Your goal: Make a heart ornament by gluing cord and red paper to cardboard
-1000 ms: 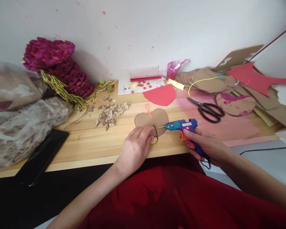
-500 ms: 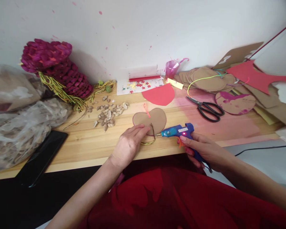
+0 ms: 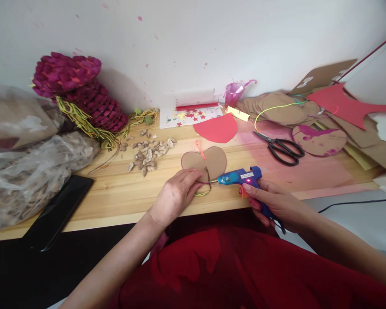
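On the cardboard heart (image 3: 216,159), an orange loop (image 3: 201,153) is placed; string (image 3: 208,173) below seems unfixed. The heart's lower edge is pinched by the left hand (image 3: 176,191), the glue gun (image 3: 239,177) beside it gripped by the curled right hand (image 3: 273,198).

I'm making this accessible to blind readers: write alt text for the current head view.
A right hand holds a blue glue gun, its nozzle at the lower edge of a cardboard heart, near the left hand and a thin cord. On the wooden table, small brown shells lie left, black scissors right.
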The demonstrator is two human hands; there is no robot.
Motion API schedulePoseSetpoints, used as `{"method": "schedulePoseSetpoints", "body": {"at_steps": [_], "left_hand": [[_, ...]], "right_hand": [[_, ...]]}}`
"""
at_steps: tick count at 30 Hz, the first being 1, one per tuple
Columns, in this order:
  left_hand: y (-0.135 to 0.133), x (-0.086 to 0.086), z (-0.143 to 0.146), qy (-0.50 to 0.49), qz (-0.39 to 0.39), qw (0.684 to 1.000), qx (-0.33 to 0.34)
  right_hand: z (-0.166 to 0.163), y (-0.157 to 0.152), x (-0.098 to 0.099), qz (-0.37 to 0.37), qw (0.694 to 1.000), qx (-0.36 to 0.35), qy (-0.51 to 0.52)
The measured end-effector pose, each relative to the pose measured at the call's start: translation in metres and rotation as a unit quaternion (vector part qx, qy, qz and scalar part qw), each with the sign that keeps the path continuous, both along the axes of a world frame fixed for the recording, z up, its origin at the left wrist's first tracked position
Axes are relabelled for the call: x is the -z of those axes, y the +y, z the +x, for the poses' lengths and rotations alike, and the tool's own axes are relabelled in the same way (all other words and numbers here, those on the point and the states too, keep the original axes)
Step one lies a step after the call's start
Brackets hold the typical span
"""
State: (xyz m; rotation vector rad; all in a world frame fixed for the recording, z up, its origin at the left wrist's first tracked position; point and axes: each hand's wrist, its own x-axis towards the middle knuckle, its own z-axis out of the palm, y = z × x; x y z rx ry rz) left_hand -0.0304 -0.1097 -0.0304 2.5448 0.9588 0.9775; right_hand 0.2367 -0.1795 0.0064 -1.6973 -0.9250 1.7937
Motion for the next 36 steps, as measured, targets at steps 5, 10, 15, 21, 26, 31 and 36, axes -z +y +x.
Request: {"method": "schedulePoseSetpoints", "body": {"at_steps": [5, 10, 15, 21, 26, 31, 36], "left_hand": [[0.002, -0.002, 0.0, 0.006, 0.001, 1.0, 0.02], [-0.001, -0.004, 0.002, -0.003, -0.026, 0.999, 0.018], [-0.007, -0.006, 0.009, 0.007, -0.036, 0.999, -0.019], [-0.011, -0.008, 0.017, 0.045, -0.023, 0.998, -0.032], [-0.011, -0.007, 0.017, 0.056, -0.013, 0.998, -0.031], [-0.01, -0.006, 0.015, 0.059, -0.007, 0.998, -0.025], [-0.01, -0.006, 0.015, 0.046, 0.006, 0.999, -0.024]], "right_hand": [[-0.002, 0.001, -0.001, 0.013, 1.0, 0.003, 0.002], [-0.003, -0.001, -0.003, 0.0, 1.0, -0.003, -0.005], [-0.002, -0.004, 0.0, -0.023, 0.999, -0.025, -0.037], [-0.004, -0.004, 0.0, -0.025, 0.999, -0.016, -0.031], [-0.004, -0.002, 0.0, -0.027, 0.999, -0.021, -0.037], [-0.004, 0.005, -0.002, -0.018, 0.998, -0.021, -0.048], [-0.009, 0.015, -0.01, 0.016, 0.999, -0.007, -0.033]]}}
